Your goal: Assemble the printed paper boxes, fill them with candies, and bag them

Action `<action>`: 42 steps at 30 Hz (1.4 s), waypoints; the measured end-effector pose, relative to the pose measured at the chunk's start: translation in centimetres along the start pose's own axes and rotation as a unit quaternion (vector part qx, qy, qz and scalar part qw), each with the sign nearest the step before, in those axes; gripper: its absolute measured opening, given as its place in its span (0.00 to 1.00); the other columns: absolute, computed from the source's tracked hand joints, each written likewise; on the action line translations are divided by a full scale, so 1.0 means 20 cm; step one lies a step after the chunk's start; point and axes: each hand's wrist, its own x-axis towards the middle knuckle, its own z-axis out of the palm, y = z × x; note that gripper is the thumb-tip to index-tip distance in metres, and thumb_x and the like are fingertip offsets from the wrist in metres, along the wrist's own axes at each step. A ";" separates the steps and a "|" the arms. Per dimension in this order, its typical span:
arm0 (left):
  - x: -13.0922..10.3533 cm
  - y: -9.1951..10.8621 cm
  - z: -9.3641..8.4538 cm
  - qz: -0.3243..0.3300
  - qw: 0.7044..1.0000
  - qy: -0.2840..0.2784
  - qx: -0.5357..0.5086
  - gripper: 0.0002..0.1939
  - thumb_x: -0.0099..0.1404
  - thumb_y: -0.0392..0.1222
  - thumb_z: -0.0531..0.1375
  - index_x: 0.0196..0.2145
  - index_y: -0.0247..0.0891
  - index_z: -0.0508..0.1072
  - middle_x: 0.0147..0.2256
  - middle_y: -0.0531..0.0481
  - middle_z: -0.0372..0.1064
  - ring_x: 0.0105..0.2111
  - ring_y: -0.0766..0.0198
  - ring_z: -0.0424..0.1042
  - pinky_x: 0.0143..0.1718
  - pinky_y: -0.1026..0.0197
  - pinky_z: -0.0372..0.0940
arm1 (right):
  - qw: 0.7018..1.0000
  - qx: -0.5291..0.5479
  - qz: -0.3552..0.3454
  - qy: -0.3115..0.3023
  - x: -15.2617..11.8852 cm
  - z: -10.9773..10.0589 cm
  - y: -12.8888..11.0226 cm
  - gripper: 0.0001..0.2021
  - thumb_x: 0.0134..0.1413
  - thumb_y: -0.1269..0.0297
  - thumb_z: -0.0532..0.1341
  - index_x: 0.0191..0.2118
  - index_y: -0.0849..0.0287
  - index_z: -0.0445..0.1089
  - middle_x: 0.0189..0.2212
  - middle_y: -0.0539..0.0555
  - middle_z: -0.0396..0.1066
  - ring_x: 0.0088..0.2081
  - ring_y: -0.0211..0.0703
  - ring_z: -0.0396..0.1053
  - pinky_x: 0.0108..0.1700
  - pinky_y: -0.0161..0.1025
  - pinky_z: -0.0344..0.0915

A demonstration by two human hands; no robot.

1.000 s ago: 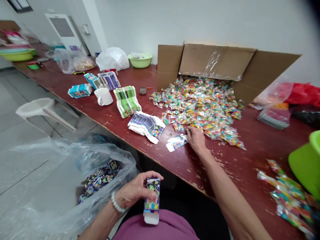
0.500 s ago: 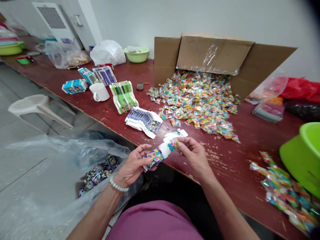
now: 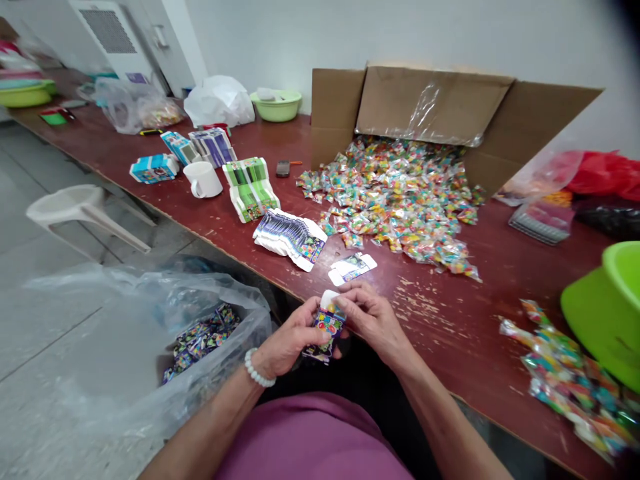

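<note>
A small dark printed box (image 3: pixel 329 325) with its white top flap raised is in my left hand (image 3: pixel 293 337), fingers wrapped round it. My right hand (image 3: pixel 373 320) is at the open top of this box, its fingers closed by the flap; a bit of yellow shows there, and what the fingertips grip is hidden. On the table just beyond lies one flat box blank (image 3: pixel 353 268). Behind and to the left is a fanned stack of purple boxes (image 3: pixel 290 239). Wrapped candies (image 3: pixel 400 193) spill out of a large cardboard carton (image 3: pixel 433 107).
Green cartons (image 3: pixel 251 189), a white mug (image 3: pixel 203 180) and blue boxes (image 3: pixel 155 169) stand at left on the red table (image 3: pixel 440 307). Below left, a clear bag (image 3: pixel 115 360) holds filled boxes. At right are a green basin (image 3: pixel 605 307) and more candies (image 3: pixel 570 373). A white stool (image 3: pixel 75 203) stands left.
The box has come closer to my body and is more upright. My right hand has brought the colourful candy packet to the box's opening, where it is now mostly out of sight.
</note>
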 end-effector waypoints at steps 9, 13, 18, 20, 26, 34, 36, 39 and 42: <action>0.05 -0.04 0.01 -0.002 0.994 0.097 -0.052 0.22 0.65 0.57 0.55 0.44 0.34 0.70 0.30 0.44 0.73 0.23 0.62 0.71 0.24 0.62 0.67 | 0.977 0.192 0.086 0.027 -0.03 0.04 0.02 0.24 0.52 0.53 0.68 0.53 0.52 0.67 0.33 0.50 0.72 0.27 0.37 0.68 0.31 0.35 0.69; 0.04 -0.06 0.03 0.036 0.992 0.124 -0.007 0.16 0.63 0.50 0.60 0.42 0.36 0.72 0.29 0.49 0.71 0.25 0.63 0.70 0.21 0.65 0.66 | 0.984 0.157 0.076 -0.030 -0.03 0.06 0.04 0.16 0.51 0.56 0.69 0.45 0.56 0.72 0.36 0.52 0.73 0.31 0.39 0.69 0.31 0.34 0.68; 0.05 -0.06 0.04 0.043 0.990 0.122 -0.060 0.11 0.64 0.48 0.60 0.36 0.37 0.71 0.29 0.51 0.70 0.25 0.64 0.70 0.23 0.64 0.67 | 0.998 0.036 -0.035 0.024 -0.04 0.08 0.05 0.08 0.59 0.58 0.63 0.36 0.56 0.76 0.35 0.53 0.75 0.32 0.41 0.71 0.32 0.35 0.67; 0.05 -0.04 0.04 0.002 0.987 0.108 -0.116 0.13 0.64 0.50 0.59 0.39 0.37 0.71 0.28 0.50 0.71 0.22 0.63 0.70 0.21 0.62 0.68 | 0.998 -0.015 -0.062 0.028 -0.05 0.07 0.05 0.08 0.61 0.59 0.61 0.38 0.54 0.77 0.32 0.51 0.75 0.26 0.38 0.69 0.29 0.35 0.65; 0.04 0.01 0.05 -0.034 0.977 0.105 -0.184 0.19 0.66 0.56 0.54 0.39 0.37 0.71 0.25 0.50 0.71 0.18 0.61 0.71 0.18 0.61 0.67 | 0.985 -0.094 -0.147 -0.017 -0.06 0.04 0.04 0.09 0.64 0.62 0.59 0.39 0.54 0.77 0.38 0.54 0.77 0.39 0.44 0.74 0.43 0.38 0.68; 0.05 -0.04 0.07 -0.008 0.982 0.163 -0.092 0.25 0.68 0.59 0.53 0.49 0.37 0.72 0.30 0.49 0.73 0.19 0.64 0.71 0.19 0.63 0.67 | 0.999 -0.029 -0.020 0.018 -0.02 0.08 0.06 0.06 0.56 0.61 0.65 0.33 0.58 0.74 0.30 0.52 0.77 0.27 0.40 0.71 0.29 0.34 0.67; 0.06 -0.04 0.07 -0.017 0.983 0.161 -0.083 0.30 0.67 0.63 0.51 0.51 0.35 0.72 0.28 0.47 0.74 0.19 0.64 0.70 0.18 0.64 0.65 | 0.999 0.043 0.030 0.001 -0.01 0.08 0.05 0.09 0.55 0.59 0.65 0.31 0.59 0.73 0.30 0.53 0.77 0.23 0.38 0.68 0.25 0.34 0.66; 0.06 -0.04 0.05 -0.036 0.982 0.162 -0.090 0.32 0.65 0.64 0.54 0.49 0.32 0.74 0.24 0.47 0.72 0.17 0.64 0.69 0.17 0.65 0.64 | 0.997 0.067 0.022 -0.018 -0.01 0.07 0.03 0.08 0.57 0.59 0.64 0.33 0.59 0.74 0.32 0.54 0.77 0.26 0.40 0.71 0.28 0.36 0.68; 0.07 -0.04 0.02 -0.050 0.977 0.162 -0.128 0.24 0.63 0.56 0.59 0.46 0.33 0.75 0.23 0.50 0.72 0.16 0.64 0.69 0.17 0.64 0.65 | 0.997 0.008 -0.066 -0.035 -0.03 0.07 0.04 0.06 0.61 0.61 0.62 0.37 0.56 0.75 0.41 0.55 0.76 0.41 0.45 0.73 0.43 0.40 0.70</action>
